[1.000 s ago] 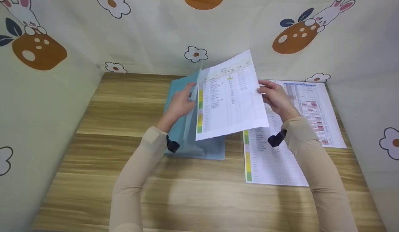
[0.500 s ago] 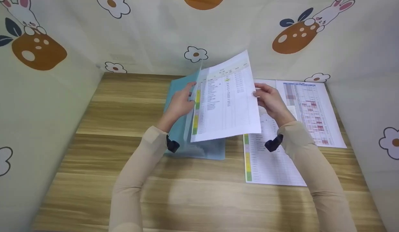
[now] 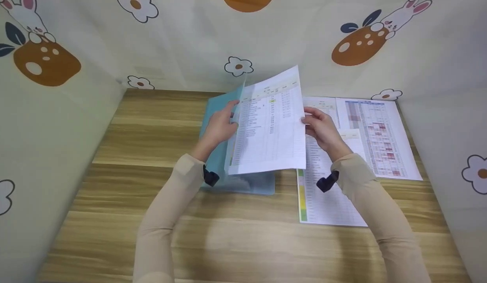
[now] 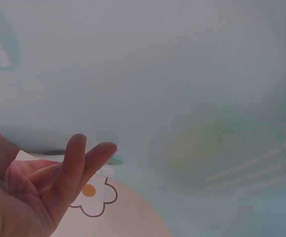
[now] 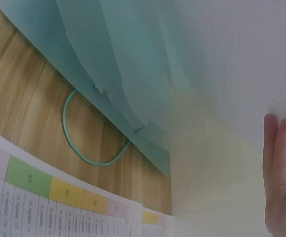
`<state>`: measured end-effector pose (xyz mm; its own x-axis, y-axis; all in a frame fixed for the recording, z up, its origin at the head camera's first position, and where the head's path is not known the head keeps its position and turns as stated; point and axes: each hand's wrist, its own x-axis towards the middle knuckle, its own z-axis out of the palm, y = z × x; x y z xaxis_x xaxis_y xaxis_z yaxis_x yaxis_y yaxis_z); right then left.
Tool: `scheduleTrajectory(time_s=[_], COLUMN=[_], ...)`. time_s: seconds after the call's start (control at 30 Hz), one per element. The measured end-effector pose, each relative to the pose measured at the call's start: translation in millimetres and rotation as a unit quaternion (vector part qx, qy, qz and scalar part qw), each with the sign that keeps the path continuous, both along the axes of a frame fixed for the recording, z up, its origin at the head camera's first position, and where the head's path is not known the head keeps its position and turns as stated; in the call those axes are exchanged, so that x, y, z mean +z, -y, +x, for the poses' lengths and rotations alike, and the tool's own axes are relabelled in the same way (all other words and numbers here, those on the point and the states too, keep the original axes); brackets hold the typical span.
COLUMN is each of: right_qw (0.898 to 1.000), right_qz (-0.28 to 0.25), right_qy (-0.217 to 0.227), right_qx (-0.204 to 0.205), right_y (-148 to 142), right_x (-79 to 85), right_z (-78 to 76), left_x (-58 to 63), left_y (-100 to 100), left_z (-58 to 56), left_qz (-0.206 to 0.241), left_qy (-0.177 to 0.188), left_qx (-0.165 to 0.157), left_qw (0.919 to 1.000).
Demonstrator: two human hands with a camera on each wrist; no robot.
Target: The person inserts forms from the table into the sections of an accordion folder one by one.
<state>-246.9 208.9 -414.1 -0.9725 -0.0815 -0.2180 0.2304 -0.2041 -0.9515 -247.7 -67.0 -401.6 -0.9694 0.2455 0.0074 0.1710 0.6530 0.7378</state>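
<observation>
In the head view my left hand (image 3: 219, 126) is at the raised translucent leaf of a teal document folder (image 3: 219, 165), pinching its edge and keeping it upright. The left wrist view shows that leaf (image 4: 143, 89) filling most of the picture, with my fingers (image 4: 74, 170) at its lower edge. My right hand (image 3: 324, 131) pinches the right edge of a printed sheet (image 3: 271, 133) with a colour-banded left column. This sheet stands tilted over the folder, its left edge against the leaf. My right fingertips meet the paper in the right wrist view (image 5: 278, 133).
Printed sheets (image 3: 329, 204) with a coloured side strip lie overlapping at the right, under my right forearm. Beside them is another sheet (image 3: 388, 141) with red-marked cells. A teal elastic band (image 5: 68, 126) loops from the folder onto the wooden table (image 3: 243, 239). A patterned curtain (image 3: 180, 43) stands behind.
My right hand has carried the printed sheet leftward and slightly down, its left edge going in behind the translucent leaf. My left hand and the folder have stayed in place.
</observation>
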Motion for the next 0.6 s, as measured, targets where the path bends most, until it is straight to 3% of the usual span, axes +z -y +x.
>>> scheduleTrajectory(time_s=[0.6], right_qw=[0.997], right_qz=[0.073], right_qy=[-0.019], right_qx=[0.031], right_y=[29.1], right_x=[-0.2], right_z=[1.7], left_x=[0.1], left_y=[-1.5], left_z=[-0.4], left_qz=[0.005], left_qy=[0.002], left_qx=[-0.005], left_qw=[1.0])
